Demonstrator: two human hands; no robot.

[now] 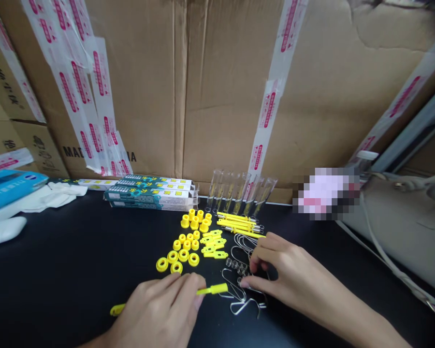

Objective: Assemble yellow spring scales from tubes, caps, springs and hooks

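Note:
My left hand [163,304] is closed around a yellow plastic rod [217,289]; its thicker tip sticks out on the right and its flat end shows on the left. My right hand [282,266] reaches over the small springs [235,265] and bent metal hooks [244,304], its thumb and index finger apart. Its other fingers curl under and are partly hidden. Beyond it lie yellow rods fitted with springs [239,224]. Several yellow rings [162,264], small yellow caps [187,244], taller flanged caps [194,222] and flat yellow tabs [213,246] sit grouped on the black table.
Clear tubes [230,193] stand upright at the back, beside stacked green-and-white boxes [148,193]. Large taped cardboard [221,87] rises behind the table. A blue packet [14,188] and white tissue [54,195] lie left; a beige bag [409,227] sits right.

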